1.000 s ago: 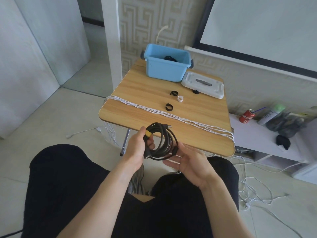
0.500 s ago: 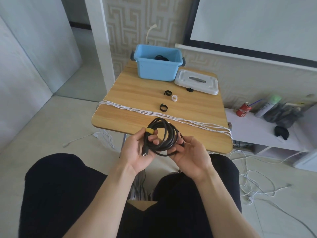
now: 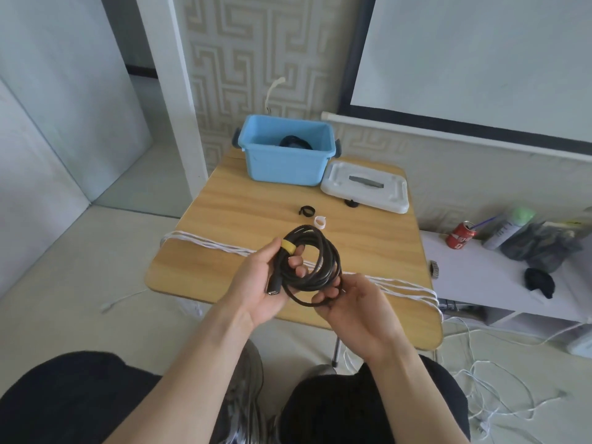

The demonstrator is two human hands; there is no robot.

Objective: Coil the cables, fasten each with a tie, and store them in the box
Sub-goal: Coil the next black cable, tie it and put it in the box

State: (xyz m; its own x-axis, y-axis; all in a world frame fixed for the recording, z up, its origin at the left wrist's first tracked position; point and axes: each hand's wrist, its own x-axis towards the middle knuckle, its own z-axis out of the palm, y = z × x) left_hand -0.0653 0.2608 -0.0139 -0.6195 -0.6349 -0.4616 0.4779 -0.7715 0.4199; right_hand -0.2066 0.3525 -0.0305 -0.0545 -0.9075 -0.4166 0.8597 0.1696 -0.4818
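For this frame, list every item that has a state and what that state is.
black cable: coiled, yellow tie around it
left hand: grip on the coil
right hand: pinches the coil's lower edge
blue box: open, dark coil inside
white lid: off, flat on the table
white cable: uncoiled across the table

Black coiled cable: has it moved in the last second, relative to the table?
Yes. The black coiled cable has risen and gone forward: it hung before the table's near edge, and now overlaps the white cable on it.
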